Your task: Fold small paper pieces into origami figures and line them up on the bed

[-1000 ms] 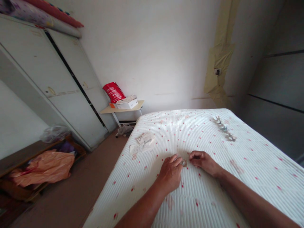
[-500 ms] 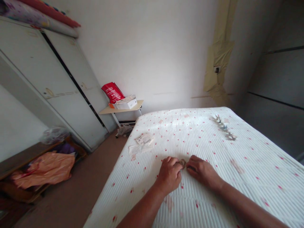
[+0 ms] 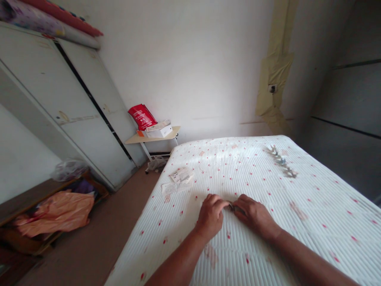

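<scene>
Near the front middle of the bed, my left hand [image 3: 210, 214] and my right hand [image 3: 253, 214] face each other with a narrow gap between them. A small brownish piece [image 3: 229, 207] sits in that gap, gripped from both sides by closed fingers. Its kind is too small to make out, and the fingers cover most of it. Farther back on the right lies a row of several small spiky pieces [image 3: 280, 161] in beige, bluish and brown. To the left of my hands, printed paper slips [image 3: 180, 180] lie on the white dotted bedcover [image 3: 232, 258].
A small table [image 3: 152, 138] at the wall bears a red bag [image 3: 142, 116] and a white box [image 3: 163, 130]. Pale cabinets [image 3: 86, 131] line the left side. An orange plastic bag [image 3: 59, 211] lies on a low wooden bench [image 3: 26, 195]. A wall socket [image 3: 272, 88] is at the back right.
The fingers of my left hand have shifted, with the thumb and index finger now reaching straighter across to the small piece. My right hand has hardly moved.
</scene>
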A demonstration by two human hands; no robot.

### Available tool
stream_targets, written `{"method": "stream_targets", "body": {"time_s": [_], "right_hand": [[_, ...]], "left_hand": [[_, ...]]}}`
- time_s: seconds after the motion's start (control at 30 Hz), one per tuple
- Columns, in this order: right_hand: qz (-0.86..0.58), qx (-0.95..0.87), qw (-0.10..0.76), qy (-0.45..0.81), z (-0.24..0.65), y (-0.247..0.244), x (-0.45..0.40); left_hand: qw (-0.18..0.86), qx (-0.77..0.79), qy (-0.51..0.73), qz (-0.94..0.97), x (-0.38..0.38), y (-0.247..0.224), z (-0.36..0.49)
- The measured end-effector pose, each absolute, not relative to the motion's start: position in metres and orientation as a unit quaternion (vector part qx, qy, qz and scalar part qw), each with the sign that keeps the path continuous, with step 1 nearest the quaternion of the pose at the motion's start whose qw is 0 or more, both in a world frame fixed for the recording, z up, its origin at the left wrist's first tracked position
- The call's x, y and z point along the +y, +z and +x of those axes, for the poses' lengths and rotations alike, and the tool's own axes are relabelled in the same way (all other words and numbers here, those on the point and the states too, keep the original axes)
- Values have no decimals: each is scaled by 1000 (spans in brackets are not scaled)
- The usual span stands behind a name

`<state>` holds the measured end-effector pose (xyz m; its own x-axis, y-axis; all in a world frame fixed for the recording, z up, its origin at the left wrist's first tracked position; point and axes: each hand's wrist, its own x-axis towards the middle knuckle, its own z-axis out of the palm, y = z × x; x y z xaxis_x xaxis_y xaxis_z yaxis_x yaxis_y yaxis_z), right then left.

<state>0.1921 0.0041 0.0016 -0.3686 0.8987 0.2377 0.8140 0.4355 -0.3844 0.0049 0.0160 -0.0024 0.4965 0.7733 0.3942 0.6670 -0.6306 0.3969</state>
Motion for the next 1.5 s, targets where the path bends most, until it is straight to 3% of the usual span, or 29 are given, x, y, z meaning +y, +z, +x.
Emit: {"method": "stream_targets", "body": {"time_s": [0.23, 1.13, 1.5], "right_hand": [[-523, -818, 213, 109, 194, -1, 5], [-456, -839, 273, 122, 193, -4, 8], [-475, -840, 235, 120, 185, 0, 13]], "left_hand": [[60, 384, 197, 900, 27, 4, 4], [130, 424, 277, 853, 41, -15, 6], [132, 419, 308, 844, 39, -14, 6]]}}
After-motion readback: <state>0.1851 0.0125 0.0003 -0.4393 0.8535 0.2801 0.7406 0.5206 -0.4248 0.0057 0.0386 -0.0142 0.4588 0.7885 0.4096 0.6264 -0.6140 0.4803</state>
